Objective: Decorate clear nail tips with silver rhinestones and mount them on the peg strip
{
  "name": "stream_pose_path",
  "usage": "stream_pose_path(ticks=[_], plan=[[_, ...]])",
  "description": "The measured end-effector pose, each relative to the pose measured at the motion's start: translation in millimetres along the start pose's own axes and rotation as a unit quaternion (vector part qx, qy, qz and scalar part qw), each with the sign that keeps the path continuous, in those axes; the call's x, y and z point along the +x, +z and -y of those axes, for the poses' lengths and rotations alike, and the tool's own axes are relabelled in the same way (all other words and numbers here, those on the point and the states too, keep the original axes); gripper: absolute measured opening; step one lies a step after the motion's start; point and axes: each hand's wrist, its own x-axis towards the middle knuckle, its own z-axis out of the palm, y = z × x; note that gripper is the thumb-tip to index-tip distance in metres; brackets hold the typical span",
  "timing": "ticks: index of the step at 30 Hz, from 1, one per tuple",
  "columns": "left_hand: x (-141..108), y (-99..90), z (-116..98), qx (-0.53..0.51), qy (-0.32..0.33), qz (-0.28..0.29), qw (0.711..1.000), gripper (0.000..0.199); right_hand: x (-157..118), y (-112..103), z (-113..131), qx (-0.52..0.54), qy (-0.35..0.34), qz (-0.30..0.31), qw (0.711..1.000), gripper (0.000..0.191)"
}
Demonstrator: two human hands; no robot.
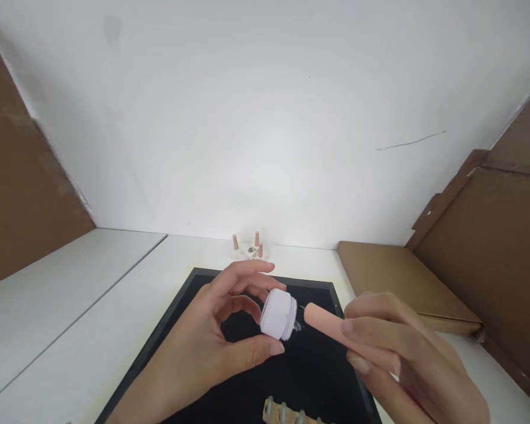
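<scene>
Fingers and thumb of my left hand are wrapped round a small white jar, which is tilted with its threaded rim facing right. My right hand pinches a peach-coloured tapered stick, its rounded end pointing at the jar's rim with a small gap between them. Something small and clear shows beside the rim; what it is, I cannot make out. Both hands are above a black mat with a dark grey border.
Several peach-coloured pegs stand near the wall at the back, round a small whitish item. A wooden strip with metal pieces lies at the near edge. Flat cardboard is at the right, with brown cardboard walls at both sides.
</scene>
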Motion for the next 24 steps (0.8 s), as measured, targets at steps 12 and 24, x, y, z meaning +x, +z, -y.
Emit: stream_pose_path(ticks=[12, 24], plan=[[1.9, 6.2, -0.1, 0.007, 0.001, -0.021, 1.0, 0.058, 4.8, -8.4, -8.6, -0.046, -0.017, 0.033, 0.998, 0.027], [7.7, 2.9, 3.4, 0.045, 0.024, -0.014, 0.999, 0.053, 3.9, 8.0, -9.9, 0.034, 0.166, -0.123, 0.978, 0.012]])
